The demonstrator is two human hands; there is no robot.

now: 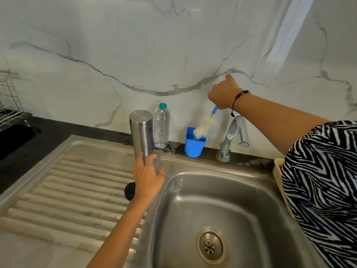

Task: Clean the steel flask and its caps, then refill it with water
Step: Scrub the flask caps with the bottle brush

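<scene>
The steel flask [141,130] stands upright on the sink's drainboard [67,190], with a steel cap on top. My left hand [147,176] touches its lower part with relaxed fingers. A black cap [129,191] lies on the drainboard, partly hidden behind that wrist. My right hand [224,93] grips the blue handle of a bottle brush [204,124]. Its white bristles hang over the rim of a blue cup [194,145] on the back ledge.
A clear plastic water bottle [161,126] with a teal cap stands just right of the flask. The chrome tap [231,136] rises behind the steel basin [222,209]. A wire dish rack [9,105] is at far left, a yellow basket [279,175] at right.
</scene>
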